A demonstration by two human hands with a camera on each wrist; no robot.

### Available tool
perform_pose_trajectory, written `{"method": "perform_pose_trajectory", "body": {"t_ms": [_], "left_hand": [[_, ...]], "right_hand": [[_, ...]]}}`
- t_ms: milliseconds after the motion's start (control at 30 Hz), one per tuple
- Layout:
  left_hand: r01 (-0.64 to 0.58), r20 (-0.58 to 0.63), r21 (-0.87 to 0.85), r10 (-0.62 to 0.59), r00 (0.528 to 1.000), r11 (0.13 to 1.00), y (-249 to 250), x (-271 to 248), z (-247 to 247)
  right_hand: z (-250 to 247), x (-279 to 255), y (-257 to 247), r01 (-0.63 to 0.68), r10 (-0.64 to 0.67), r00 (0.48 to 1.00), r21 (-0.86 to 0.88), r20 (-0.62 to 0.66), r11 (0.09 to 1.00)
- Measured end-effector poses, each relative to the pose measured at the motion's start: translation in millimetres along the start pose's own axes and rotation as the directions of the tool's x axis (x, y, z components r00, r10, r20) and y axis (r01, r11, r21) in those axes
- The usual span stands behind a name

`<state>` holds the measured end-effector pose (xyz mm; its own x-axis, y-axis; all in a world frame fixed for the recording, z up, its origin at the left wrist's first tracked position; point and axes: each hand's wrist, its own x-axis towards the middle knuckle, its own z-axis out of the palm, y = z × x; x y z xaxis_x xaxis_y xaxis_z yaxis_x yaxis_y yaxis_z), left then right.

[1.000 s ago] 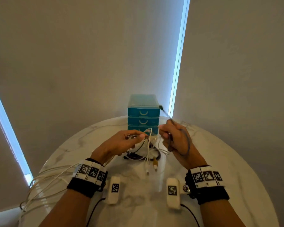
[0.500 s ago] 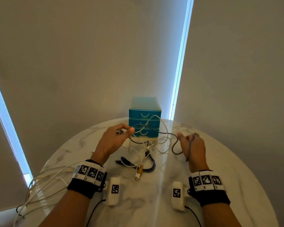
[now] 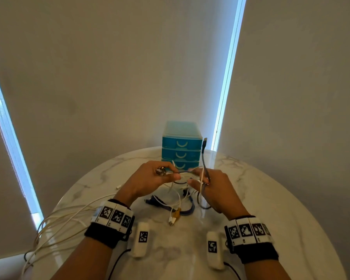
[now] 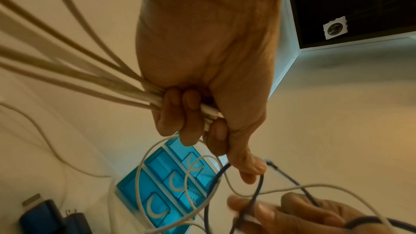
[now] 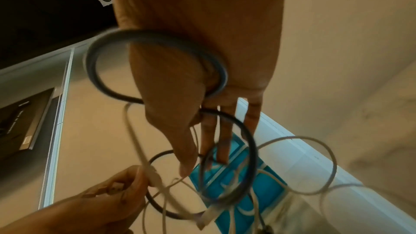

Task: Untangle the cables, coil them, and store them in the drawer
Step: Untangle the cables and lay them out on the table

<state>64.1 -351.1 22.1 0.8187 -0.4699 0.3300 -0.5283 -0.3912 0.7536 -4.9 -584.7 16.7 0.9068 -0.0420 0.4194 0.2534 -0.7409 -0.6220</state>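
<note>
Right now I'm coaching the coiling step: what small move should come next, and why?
Probably wrap one more turn of the grey cable around the right hand. One loop already circles that hand, its plug end stands free, the left hand pinches the other end, and the blue drawer unit is shut.

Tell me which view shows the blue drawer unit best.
The head view: the blue drawer unit stands whole and upright at the table's far edge, all three drawers shut. Both wrist views catch only tilted parts of its fronts behind cable loops.
</note>
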Motion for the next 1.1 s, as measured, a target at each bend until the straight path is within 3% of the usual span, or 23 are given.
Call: {"method": "perform_pose_trajectory", "body": {"t_ms": [133, 233, 300, 333, 367, 400, 433, 500, 600, 667, 733, 767, 800, 867, 900, 1000, 1100], "left_hand": [[0.006, 0.023, 0.002, -0.006, 1.000, 1.000, 5, -3, 0], [0.067, 0.056, 0.044, -0.070, 0.996, 0.997, 12, -4, 3], [0.147, 0.083, 0.046, -0.150, 0.985, 0.988, 17, -6, 5], [0.162, 0.093, 0.029, -0.164, 0.982, 0.986, 18, -6, 6], [0.164, 0.094, 0.026, -0.166, 0.982, 0.986, 20, -6, 5], [0.164, 0.075, 0.027, -0.165, 0.983, 0.986, 19, -7, 4], [0.168, 0.055, 0.030, -0.169, 0.984, 0.985, 19, -7, 2], [0.176, 0.035, 0.015, -0.176, 0.984, 0.984, 16, -7, -2], [0.107, 0.013, -0.086, -0.106, 0.994, 0.991, 12, -6, -4], [0.087, -0.077, -0.094, -0.095, 0.993, 0.992, 9, -5, -8], [0.151, -0.177, -0.024, -0.153, 0.972, 0.988, 3, -5, -15], [0.191, -0.200, 0.002, -0.186, 0.962, 0.982, 0, -5, -19], [0.237, -0.212, 0.021, -0.227, 0.950, 0.971, -5, -5, -21], [0.341, -0.201, 0.019, -0.331, 0.922, 0.940, -11, -6, -23], [0.386, -0.181, 0.038, -0.374, 0.910, 0.922, -13, -6, -23], [0.431, -0.163, 0.166, -0.407, 0.899, 0.887, -17, -3, -22], [0.243, -0.363, 0.084, -0.197, 0.911, 0.966, 1, -9, -27]], "right_hand": [[4, 1, 6, -0.043, 0.036, 0.998, -0.163, -0.045, 0.986], [0, 2, 1, 0.037, -0.034, 0.995, 0.029, -0.094, 0.999], [-3, 3, -10, 0.209, -0.214, 0.976, 0.101, 0.046, 0.973], [-2, 6, -10, 0.357, -0.358, 0.934, 0.072, -0.011, 0.931], [-9, 8, -10, 0.409, -0.404, 0.912, 0.109, -0.069, 0.906], [-8, 4, -14, 0.339, -0.347, 0.938, 0.168, 0.021, 0.926], [-9, -1, -15, 0.183, -0.202, 0.978, 0.272, 0.044, 0.945], [-12, 1, -6, 0.118, -0.059, 0.979, 0.307, -0.193, 0.944], [-18, 2, -5, 0.137, -0.040, 0.967, 0.382, -0.250, 0.914], [-22, 4, -5, 0.109, 0.105, 0.908, 0.471, -0.406, 0.876], [-40, 0, 3, 0.200, 0.287, 0.804, 0.692, -0.520, 0.693], [-50, -2, 5, 0.258, 0.375, 0.775, 0.796, -0.508, 0.547], [-59, -4, 9, 0.291, 0.423, 0.784, 0.871, -0.454, 0.396], [-65, -7, 12, 0.248, 0.444, 0.843, 0.951, -0.306, 0.183], [-63, -7, 13, 0.195, 0.429, 0.869, 0.967, -0.247, 0.163], [-47, -1, 15, 0.094, 0.419, 0.890, 0.971, -0.181, 0.220], [-37, 1, 3, 0.025, 0.444, 0.885, 0.965, -0.143, 0.261]]}}
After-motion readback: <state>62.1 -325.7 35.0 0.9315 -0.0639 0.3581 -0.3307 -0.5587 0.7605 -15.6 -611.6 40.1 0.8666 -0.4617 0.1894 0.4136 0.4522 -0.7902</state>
